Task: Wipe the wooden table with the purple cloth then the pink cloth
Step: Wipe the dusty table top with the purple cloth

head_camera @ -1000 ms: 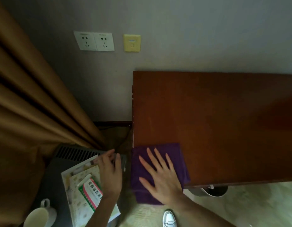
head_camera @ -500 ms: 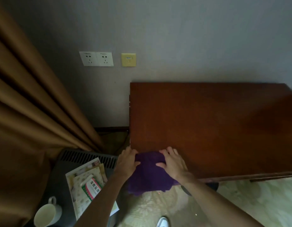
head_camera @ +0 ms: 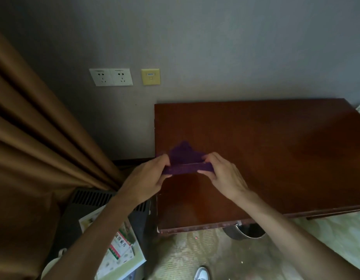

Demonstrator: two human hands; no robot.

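Item: purple cloth (head_camera: pixel 185 160), which we hold stretched between both hands over the left part of the wooden counter (head_camera: pixel 276 158), its near edge pulled taut into a band, the rest bunched into a peak behind. Our left hand (head_camera: pixel 148 178) is closed on the cloth's left end, at the counter's left edge; our right hand (head_camera: pixel 223 174) pinches the right end, fingers curled around it. Whether the cloth touches the counter we cannot tell. Counter: dark reddish wood, set against a grey wall (head_camera: pixel 215 47). Wall fittings: double white socket (head_camera: pixel 111 77), yellow plate (head_camera: pixel 150 77) beside it. Left: brown curtain (head_camera: pixel 33 148). Lower left: dark vented unit (head_camera: pixel 90 201) bearing printed papers (head_camera: pixel 118 249). Below: a white shoe (head_camera: pixel 201 273) on patterned floor (head_camera: pixel 195 251).
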